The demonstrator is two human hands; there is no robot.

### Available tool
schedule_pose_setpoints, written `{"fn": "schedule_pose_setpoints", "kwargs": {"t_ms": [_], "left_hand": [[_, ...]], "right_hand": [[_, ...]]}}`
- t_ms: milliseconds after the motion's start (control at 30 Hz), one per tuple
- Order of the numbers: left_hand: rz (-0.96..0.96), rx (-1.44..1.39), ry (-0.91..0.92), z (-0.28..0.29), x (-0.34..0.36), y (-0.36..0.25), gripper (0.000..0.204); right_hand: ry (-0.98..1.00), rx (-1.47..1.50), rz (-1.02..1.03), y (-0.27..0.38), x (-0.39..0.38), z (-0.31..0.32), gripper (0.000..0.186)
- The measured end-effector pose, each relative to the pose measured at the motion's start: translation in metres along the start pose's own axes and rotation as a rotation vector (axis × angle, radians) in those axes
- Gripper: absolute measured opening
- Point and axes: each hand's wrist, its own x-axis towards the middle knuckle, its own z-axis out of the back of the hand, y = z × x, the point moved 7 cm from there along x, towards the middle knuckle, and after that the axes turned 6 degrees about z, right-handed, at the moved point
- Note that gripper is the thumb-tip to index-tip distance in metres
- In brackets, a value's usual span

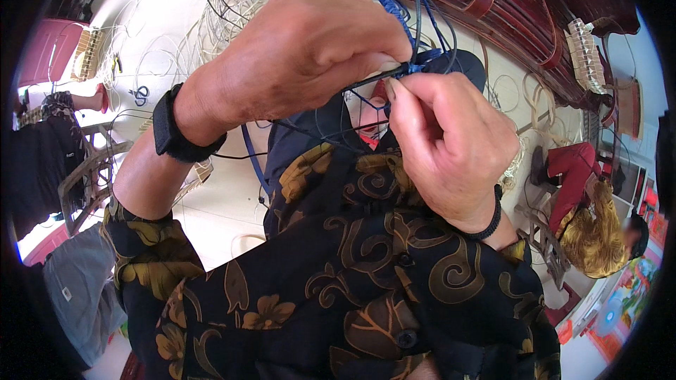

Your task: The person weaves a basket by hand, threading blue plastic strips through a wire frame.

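Plastic-looking dark strand [362, 82], matt cloth wristband [167, 130], glossy wooden furniture [517, 10], shiny golden cloth garment [595, 236]

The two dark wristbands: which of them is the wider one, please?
The broad black strap on the wrist of the left hand; the other, on the wrist of the right hand, is a narrow dark bracelet.

1 head-worn fisheye view, from above, facing down, close to the hands [454, 142]
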Motion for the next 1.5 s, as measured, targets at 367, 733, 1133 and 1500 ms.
{"fn": "schedule_pose_setpoints", "kwargs": {"t_ms": [367, 733, 1133, 1500], "left_hand": [[0.147, -0.035, 0.041, 0.001, -0.001, 0.001, 0.008], [-0.066, 0.358, -0.120, -0.001, -0.003, -0.030, 0.017], [0.017, 0.083, -0.005, 0.002, -0.001, -0.012, 0.017], [-0.029, 0.276, -0.041, -0.002, 0.002, -0.023, 0.022]], "right_hand": [[-0.040, 0.179, -0.164, -0.013, 0.002, 0.006, 0.016], [0.083, 0.244, -0.244, -0.012, 0.014, 0.004, 0.007], [0.023, 0.705, -0.513, -0.040, -0.003, -0.009, 0.009], [0.184, 0.303, -0.233, -0.024, 0.023, 0.002, 0.009]]}}
